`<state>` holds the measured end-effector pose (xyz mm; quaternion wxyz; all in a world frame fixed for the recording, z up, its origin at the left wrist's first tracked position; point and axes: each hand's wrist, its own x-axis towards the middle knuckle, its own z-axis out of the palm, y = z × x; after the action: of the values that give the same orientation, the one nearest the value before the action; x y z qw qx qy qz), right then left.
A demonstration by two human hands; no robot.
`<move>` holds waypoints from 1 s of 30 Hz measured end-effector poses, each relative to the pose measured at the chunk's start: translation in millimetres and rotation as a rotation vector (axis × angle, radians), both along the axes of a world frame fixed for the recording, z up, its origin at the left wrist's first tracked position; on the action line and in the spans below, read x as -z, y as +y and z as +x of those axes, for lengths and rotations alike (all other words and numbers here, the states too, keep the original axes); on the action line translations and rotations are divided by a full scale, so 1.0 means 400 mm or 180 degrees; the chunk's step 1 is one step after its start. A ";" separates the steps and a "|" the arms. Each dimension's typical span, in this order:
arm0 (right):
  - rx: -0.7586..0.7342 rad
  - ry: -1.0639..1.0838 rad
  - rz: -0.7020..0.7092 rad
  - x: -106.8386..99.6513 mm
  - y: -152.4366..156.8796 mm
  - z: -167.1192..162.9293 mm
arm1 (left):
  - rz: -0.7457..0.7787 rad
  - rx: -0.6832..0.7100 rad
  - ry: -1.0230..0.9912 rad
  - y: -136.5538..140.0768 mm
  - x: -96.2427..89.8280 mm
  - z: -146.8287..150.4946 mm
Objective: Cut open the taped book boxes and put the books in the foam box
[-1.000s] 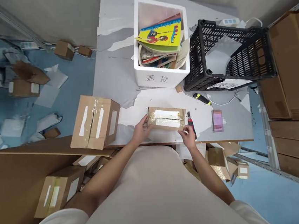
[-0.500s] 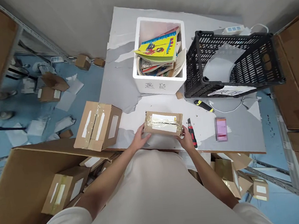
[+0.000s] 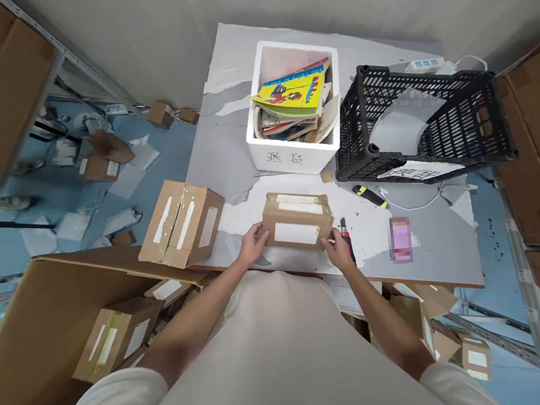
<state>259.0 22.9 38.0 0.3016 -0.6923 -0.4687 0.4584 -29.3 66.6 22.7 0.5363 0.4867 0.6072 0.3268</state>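
Between my hands is a small taped cardboard box point(image 3: 281, 219) with white labels on its top and near side, at the table's front edge. My left hand point(image 3: 254, 245) grips its left end, thumb toward me. At the right end, my right hand point(image 3: 336, 248) closes on the lower corner. Just beyond that hand lies a red and black utility knife point(image 3: 346, 236), partly hidden by it. A larger taped box point(image 3: 170, 228) stands on the table to the left.
Behind the box stands a white foam bin point(image 3: 294, 155) full of books. Right of it are a black plastic crate point(image 3: 356, 156), a yellow and black knife point(image 3: 369, 196) and a blurred pink item point(image 3: 402, 241). An open large carton point(image 3: 37, 314) stands at lower left.
The small box has tipped in my hands, so its near side with a white label now faces me more. Both hands still hold its ends.
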 end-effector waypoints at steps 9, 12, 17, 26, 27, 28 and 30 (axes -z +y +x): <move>-0.0005 -0.0289 -0.0332 -0.022 -0.003 -0.021 | 0.0124 0.0129 0.0556 -0.004 0.017 -0.003; 0.0179 -0.0127 -0.0267 0.005 -0.016 -0.022 | 0.0036 0.0107 0.0451 -0.005 0.039 -0.013; 0.0258 -0.0380 -0.0076 0.061 -0.049 0.023 | -0.0361 0.0143 0.0190 -0.029 0.065 -0.055; -0.0410 -0.0108 -0.0271 0.073 -0.087 -0.004 | -0.0437 0.0675 0.0285 -0.085 0.073 -0.030; -0.0351 -0.0121 -0.0225 0.063 -0.084 -0.009 | -0.0417 0.0638 0.0288 -0.083 0.067 -0.027; -0.0322 -0.0155 -0.0161 0.051 -0.080 -0.012 | -0.0391 0.0610 0.0282 -0.078 0.058 -0.025; -0.0340 -0.0287 -0.0042 0.018 -0.070 -0.013 | -0.0271 0.0529 0.0377 -0.064 0.031 -0.026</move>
<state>253.8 -5.0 30.6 0.2507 -0.6882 -0.5150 0.4453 -39.6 40.9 10.2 0.5450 0.5306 0.6087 0.2257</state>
